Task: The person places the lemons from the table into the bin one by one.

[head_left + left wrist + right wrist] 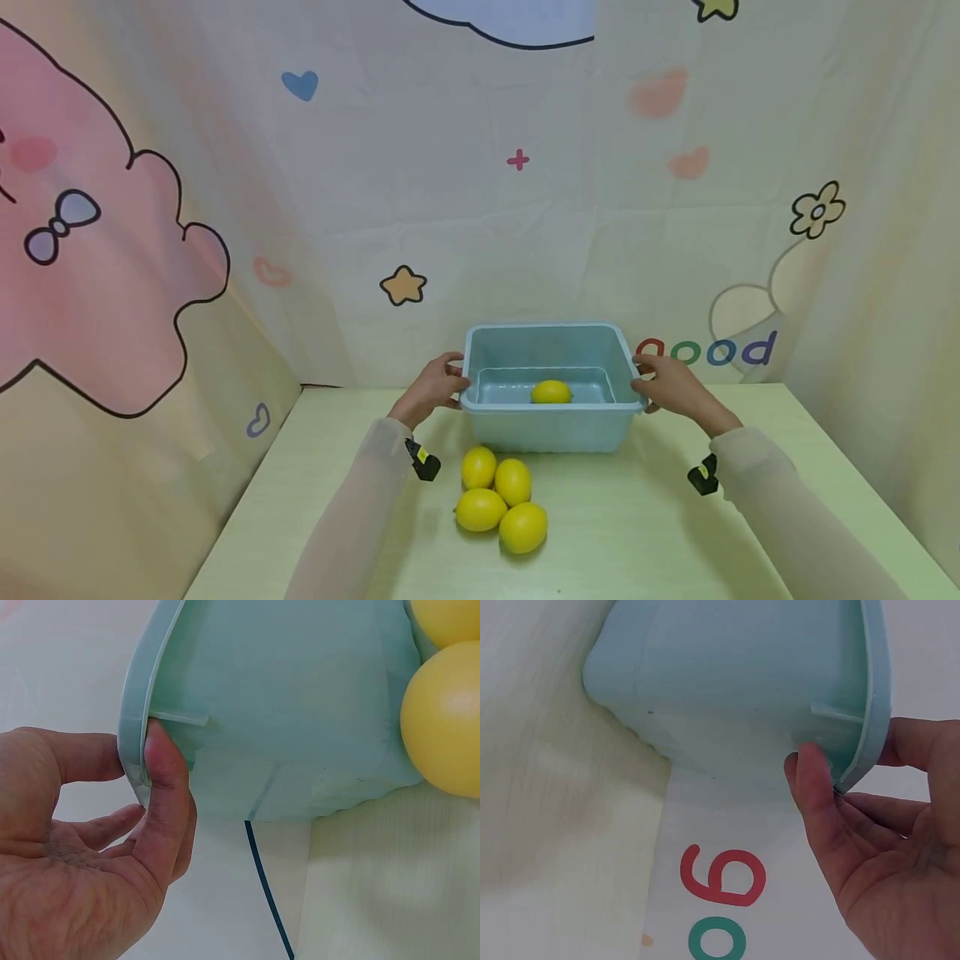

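A light blue plastic basin point(555, 429) stands at the back of the table, with one lemon point(551, 392) lying inside it. My left hand point(433, 385) pinches the basin's left rim; in the left wrist view its thumb and fingers point(166, 769) sit on both sides of that rim. At the opposite end, my right hand point(671, 385) grips the right rim, and the right wrist view shows its fingers point(816, 780) curled under the edge. Several lemons point(513, 482) lie grouped on the table just in front of the basin, towards its left.
The pale table point(600, 533) ends at a printed cloth backdrop point(525, 242) right behind the basin. More cloth point(247, 350) hangs along the left side. A small black wrist camera point(423, 461) is strapped under the left sleeve, another camera point(703, 475) under the right.
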